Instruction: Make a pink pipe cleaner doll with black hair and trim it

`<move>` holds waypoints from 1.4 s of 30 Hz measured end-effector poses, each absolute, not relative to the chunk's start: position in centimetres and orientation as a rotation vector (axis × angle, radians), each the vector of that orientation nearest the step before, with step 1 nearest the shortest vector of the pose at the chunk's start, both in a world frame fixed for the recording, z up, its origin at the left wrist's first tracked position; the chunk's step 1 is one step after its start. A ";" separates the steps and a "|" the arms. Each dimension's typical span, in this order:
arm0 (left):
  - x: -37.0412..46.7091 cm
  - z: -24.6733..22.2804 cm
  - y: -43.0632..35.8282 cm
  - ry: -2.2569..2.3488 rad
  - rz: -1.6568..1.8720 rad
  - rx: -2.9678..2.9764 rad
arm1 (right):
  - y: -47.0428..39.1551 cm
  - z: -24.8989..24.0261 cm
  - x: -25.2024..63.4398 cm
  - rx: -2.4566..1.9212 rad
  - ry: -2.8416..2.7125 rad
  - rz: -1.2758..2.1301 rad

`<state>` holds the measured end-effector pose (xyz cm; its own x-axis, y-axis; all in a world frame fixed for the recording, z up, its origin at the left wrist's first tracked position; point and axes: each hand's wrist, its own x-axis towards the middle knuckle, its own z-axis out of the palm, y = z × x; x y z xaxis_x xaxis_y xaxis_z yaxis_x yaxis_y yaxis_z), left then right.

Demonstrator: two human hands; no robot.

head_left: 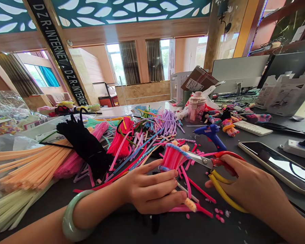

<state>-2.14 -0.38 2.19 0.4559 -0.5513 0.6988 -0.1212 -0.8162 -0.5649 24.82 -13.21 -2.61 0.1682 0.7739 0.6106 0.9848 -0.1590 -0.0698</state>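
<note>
Pink fuzzy pipe-cleaner piece with blue rims (171, 158), right of frame centre, probably light, soft, crushable, best pinched by its lower rim, with left hand (155, 189) clamped there and right hand (251, 179) closed round red-and-yellow-handled steel scissors (205, 162).

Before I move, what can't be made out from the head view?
All in the head view:
Tips of the scissors: hidden at the blue edging of the pink piece.
Pink piece's lower part: covered by the left hand.
Left thumb: hidden behind that hand.
Anything displayed on the phone: masked by dark glass and reflections.
Print on the cardboard box's label: too small.
Right forearm: cut off by the picture's edge.
</note>
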 end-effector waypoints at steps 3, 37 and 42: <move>-2.2 2.2 -0.4 0.566 -1.335 -2.249 | -13.2 -2.6 24.5 -1.966 -1.642 -0.670; -2.5 1.9 0.6 0.355 -0.582 -2.919 | -12.2 -2.7 25.2 -1.917 -1.377 -0.202; -2.7 1.6 0.6 0.391 -0.784 -3.447 | -12.3 -3.3 26.1 -1.898 -1.483 -0.233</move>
